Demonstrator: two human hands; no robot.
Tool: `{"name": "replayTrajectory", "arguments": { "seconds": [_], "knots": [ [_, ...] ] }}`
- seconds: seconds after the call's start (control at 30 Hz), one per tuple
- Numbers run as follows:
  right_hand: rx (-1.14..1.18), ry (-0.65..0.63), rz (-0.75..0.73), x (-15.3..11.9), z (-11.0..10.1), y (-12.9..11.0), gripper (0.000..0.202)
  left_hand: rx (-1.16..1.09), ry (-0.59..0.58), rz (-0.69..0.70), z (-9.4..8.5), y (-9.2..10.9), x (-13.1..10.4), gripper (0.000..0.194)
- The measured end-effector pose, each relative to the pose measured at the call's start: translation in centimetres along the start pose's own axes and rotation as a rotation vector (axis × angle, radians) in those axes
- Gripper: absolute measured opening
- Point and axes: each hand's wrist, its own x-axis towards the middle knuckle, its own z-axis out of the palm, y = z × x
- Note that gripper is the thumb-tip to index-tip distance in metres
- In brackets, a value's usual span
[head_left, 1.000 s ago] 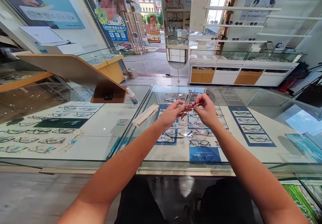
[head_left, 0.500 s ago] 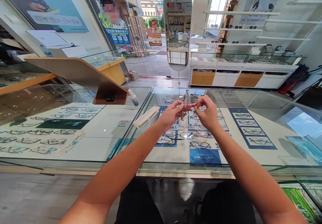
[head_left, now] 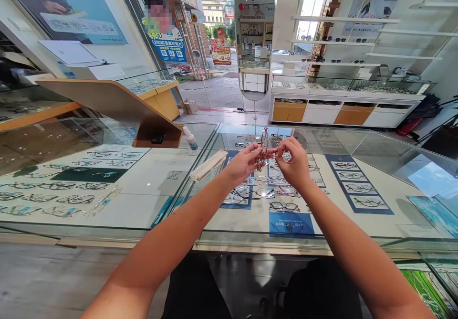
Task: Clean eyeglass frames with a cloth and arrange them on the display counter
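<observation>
My left hand [head_left: 245,165] pinches a pair of eyeglasses [head_left: 264,142] above the glass counter, its rims turned nearly edge-on to me. Just to the right, my right hand [head_left: 294,160] is closed, with thumb and forefinger pressed together beside the glasses. Whatever those fingertips grip is too small to make out. A forefinger of the left hand reaches past the rims towards them. On the glass left of the hands lies a folded pale cloth [head_left: 208,165]. Beneath the hands, several eyeglasses [head_left: 284,207] rest inside the showcase.
A white spray bottle [head_left: 190,138] stands behind the cloth, close to a brown wooden stand [head_left: 157,140]. The glass showcase [head_left: 358,240] spans the front, with a blue card [head_left: 291,224] inside. An oval mirror [head_left: 255,42] and white shelves [head_left: 332,19] are farther back.
The right hand's fingers have shifted very slightly beside the eyeglasses. The left hand keeps hold of the glasses in nearly the same place.
</observation>
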Motion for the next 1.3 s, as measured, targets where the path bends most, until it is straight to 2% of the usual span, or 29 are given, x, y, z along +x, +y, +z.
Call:
{"name": "replayTrajectory", "arguments": {
  "seconds": [0.23,0.57,0.87,1.07,1.3],
  "knots": [
    [-0.056,-0.037,-0.024,-0.1,0.1,-0.1,0.021,-0.005,-0.010,0.000,-0.2,0.0,0.1,0.033],
    [0.086,0.005,0.140,0.0,0.4,-1.1,0.004,0.051,0.034,0.096,-0.6,-0.5,0.4,0.039],
    [0.106,-0.036,0.185,-0.3,0.7,-0.1,0.010,0.144,-0.012,0.155,0.0,-0.2,0.0,0.041],
    [0.187,-0.062,0.259,-0.2,0.6,-0.3,0.013,0.141,-0.023,0.157,-0.1,-0.2,0.0,0.042],
    [0.252,-0.100,0.277,0.0,0.5,-0.4,0.015,0.157,-0.030,0.160,-0.3,-0.4,0.2,0.040]
  ]
}}
